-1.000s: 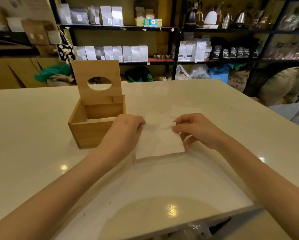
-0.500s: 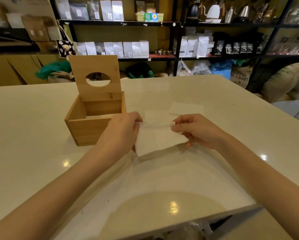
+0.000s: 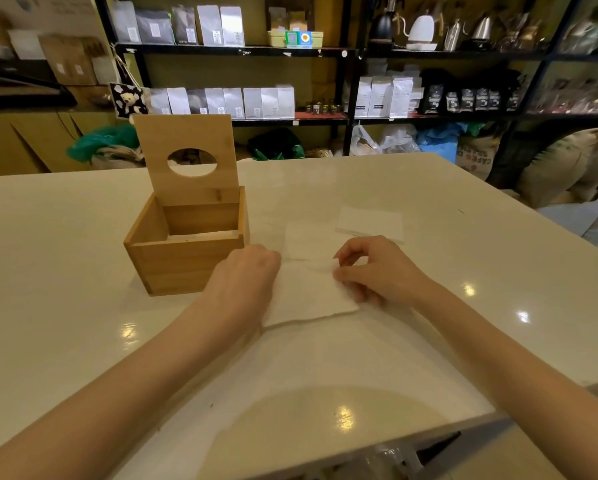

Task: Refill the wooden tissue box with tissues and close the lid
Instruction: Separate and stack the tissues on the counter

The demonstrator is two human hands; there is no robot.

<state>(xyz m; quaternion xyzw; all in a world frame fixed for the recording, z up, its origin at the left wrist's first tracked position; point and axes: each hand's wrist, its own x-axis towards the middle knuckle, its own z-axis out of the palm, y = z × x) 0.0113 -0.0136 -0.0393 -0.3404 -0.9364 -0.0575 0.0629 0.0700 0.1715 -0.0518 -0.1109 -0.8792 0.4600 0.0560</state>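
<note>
A second ago the tissue [image 3: 311, 289] lay nearly flat on the desk [image 3: 429, 209] right of the wooden box [image 3: 183, 258], its far edge pinched between both hands. Since then its far half has been laid open away from the person, so a crease now crosses it between the hands. The right hand [image 3: 377, 268] has loosened its grip, forefinger arched clear, thumb and lower fingers on the sheet's right edge. The left hand [image 3: 245, 278] now sits closer to the box's near right corner.
</note>
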